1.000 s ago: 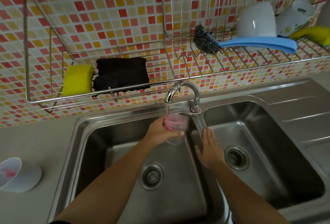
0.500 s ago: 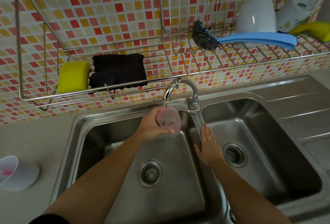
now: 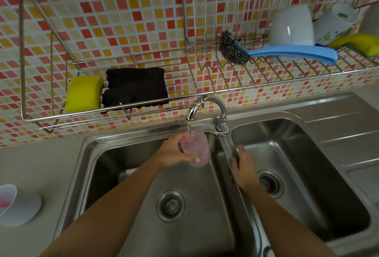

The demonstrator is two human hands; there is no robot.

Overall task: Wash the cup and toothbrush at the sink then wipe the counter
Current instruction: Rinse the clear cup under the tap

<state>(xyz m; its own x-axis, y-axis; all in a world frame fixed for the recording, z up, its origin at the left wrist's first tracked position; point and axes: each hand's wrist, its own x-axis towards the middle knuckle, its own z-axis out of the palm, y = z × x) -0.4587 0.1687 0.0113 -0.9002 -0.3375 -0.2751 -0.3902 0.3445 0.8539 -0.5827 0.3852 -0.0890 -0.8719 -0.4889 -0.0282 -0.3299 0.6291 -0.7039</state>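
Observation:
My left hand [image 3: 176,152] grips a clear pinkish cup [image 3: 198,150] over the left sink basin [image 3: 114,166]. The cup is tipped on its side under the faucet [image 3: 207,107], and a thin stream of water runs onto it. My right hand [image 3: 243,166] rests flat with fingers apart on the divider between the two basins, holding nothing. No toothbrush is clearly visible; something pink shows inside a white cup [image 3: 12,205] at the far left of the counter.
A wire rack [image 3: 123,113] on the tiled wall holds a yellow sponge [image 3: 84,92] and a black cloth [image 3: 135,86]. Further right lie a steel scrubber with blue handle [image 3: 287,52], a white bowl [image 3: 292,25] and another sponge [image 3: 359,44]. The right basin [image 3: 307,174] adjoins a drainboard.
My left hand has turned the cup from upright to lying on its side under the stream. My right hand has stayed on the divider.

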